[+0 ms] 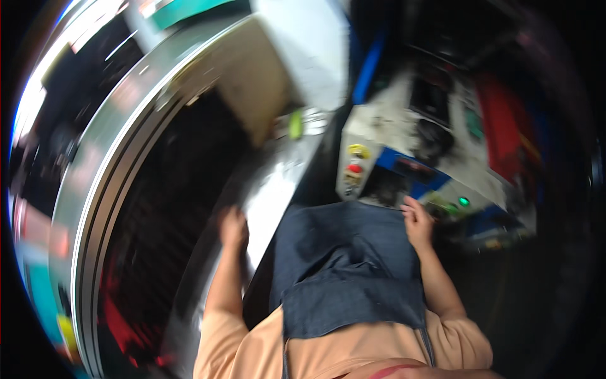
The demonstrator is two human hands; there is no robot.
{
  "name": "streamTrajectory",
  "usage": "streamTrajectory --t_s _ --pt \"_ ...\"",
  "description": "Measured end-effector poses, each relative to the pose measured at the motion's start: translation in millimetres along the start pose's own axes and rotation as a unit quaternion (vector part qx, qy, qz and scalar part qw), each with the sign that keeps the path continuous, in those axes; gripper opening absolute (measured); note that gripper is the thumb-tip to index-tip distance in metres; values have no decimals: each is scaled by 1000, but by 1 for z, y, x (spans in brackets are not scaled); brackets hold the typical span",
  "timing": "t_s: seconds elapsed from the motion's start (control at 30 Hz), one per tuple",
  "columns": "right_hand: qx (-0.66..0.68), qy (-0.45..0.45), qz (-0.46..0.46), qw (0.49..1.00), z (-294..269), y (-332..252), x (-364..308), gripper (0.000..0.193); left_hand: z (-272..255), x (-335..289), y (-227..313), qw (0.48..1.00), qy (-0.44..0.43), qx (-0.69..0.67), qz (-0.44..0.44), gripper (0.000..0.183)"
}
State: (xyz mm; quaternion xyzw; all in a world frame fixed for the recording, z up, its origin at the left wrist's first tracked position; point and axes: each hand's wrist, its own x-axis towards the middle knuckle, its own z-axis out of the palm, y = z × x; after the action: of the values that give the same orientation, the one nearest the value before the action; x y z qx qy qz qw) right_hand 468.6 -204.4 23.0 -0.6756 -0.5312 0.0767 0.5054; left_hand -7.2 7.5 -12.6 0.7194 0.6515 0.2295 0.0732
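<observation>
Care suits this stance: the bare right hand (418,225), right of centre, is loosely curled with nothing visible in it, beside the dark blue cloth apron (347,243) and near the off-white machine (369,129) at upper right. The blurred bare left hand (233,228), left of centre, is over or beside the long shiny metal ledge (273,192); I cannot tell whether it grips anything. Ideally, fingertips stay clear of the ledge's rim and the machine's round red button (355,168).

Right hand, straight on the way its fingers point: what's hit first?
Likely the pale machine ahead of the right hand, around its blue section; depth is unclear, so exact contact isn't certain.
</observation>
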Motion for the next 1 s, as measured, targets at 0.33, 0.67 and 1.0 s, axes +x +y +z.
streamTrajectory --t_s 0.33,0.67,1.0 --pt "-10 2 2 1000 -11 4 -7 51 4 4 12 994 34 78 66 20" --pt "-19 10 2 1000 -13 8 -10 45 2 4 10 993 38 75 78 19" --pt "-11 1 16 1000 -17 6 -10 51 7 3 4 994 43 74 73 18"
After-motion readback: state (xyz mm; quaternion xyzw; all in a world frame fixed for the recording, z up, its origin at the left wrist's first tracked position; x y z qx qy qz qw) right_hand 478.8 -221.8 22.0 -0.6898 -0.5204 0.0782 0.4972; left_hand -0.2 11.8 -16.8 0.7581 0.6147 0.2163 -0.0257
